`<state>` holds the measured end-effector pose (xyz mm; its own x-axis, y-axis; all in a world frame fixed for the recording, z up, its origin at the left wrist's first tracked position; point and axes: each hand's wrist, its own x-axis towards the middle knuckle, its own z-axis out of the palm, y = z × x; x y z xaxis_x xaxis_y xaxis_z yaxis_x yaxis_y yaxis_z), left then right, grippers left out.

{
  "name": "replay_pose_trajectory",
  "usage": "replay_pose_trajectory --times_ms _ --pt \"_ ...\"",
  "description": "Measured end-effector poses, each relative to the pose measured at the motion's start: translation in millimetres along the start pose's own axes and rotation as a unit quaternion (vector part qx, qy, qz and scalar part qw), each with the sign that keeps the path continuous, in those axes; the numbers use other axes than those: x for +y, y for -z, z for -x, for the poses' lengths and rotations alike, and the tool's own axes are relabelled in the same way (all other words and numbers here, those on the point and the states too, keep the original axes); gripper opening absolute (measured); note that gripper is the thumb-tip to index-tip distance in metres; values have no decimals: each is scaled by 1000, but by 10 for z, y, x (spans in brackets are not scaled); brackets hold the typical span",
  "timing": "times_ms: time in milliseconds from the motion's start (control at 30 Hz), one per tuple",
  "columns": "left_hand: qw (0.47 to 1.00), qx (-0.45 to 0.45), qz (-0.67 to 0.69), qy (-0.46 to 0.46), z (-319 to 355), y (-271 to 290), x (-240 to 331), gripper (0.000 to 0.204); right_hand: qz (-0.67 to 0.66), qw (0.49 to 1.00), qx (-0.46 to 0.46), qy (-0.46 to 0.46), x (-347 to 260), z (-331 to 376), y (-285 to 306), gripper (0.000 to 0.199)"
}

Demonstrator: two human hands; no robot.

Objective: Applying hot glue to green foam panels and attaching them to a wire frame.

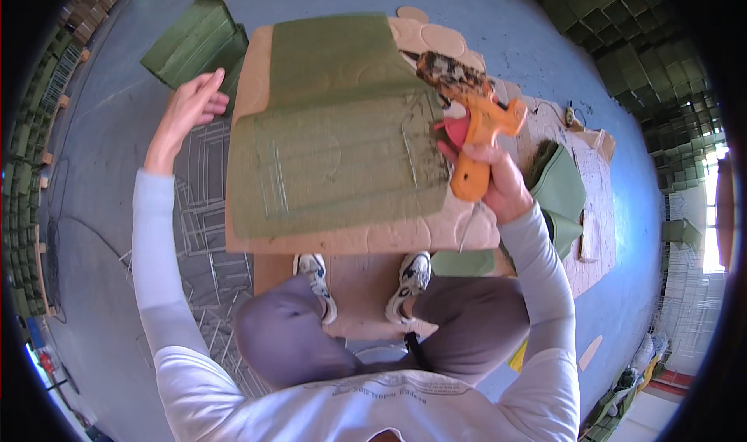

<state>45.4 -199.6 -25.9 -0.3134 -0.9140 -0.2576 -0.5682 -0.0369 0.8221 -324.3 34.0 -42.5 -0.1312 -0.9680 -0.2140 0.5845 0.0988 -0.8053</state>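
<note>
My right hand point(507, 184) is closed around the handle of an orange glue gun point(484, 123) with a red trigger. The gun's dark-smeared front end points up and left, over the right edge of a green fabric sheet point(342, 154). That sheet lies flat on a cardboard-topped work surface point(366, 242) and shows lines of glue and pressed outlines. My left hand point(191, 109) is raised off the sheet's left side with nothing in it, thumb and fingers apart. Just beyond it a folded green fabric box point(191, 43) stands on the floor.
Wire frames point(206, 208) lie in a heap at left. A green fabric piece point(562, 193) rests on cardboard sheeting point(595, 247) at right. Tall stacks of green boxes point(622, 61) line the right side. Wire racks point(689, 310) stand below them.
</note>
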Motion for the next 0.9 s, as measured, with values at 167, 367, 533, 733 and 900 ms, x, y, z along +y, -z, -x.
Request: replay_pose_trajectory --times_ms 167,367,533,733,900 --pt "922 147 -221 -280 1263 -408 -30 57 2 1000 7 7 -10 -6 13 47" --pt "859 27 -371 -352 1738 -1062 66 98 -29 1000 5 -4 26 -113 111 44" --pt "815 53 -454 -355 1822 -1208 47 94 -21 999 15 -28 -67 -128 154 45" --pt "777 90 -482 -396 1640 -1323 -118 56 -23 1000 0 -13 -81 -262 312 41" --pt "780 118 -465 -401 1691 -1432 -100 52 -38 999 -9 -8 -41 -322 322 46"
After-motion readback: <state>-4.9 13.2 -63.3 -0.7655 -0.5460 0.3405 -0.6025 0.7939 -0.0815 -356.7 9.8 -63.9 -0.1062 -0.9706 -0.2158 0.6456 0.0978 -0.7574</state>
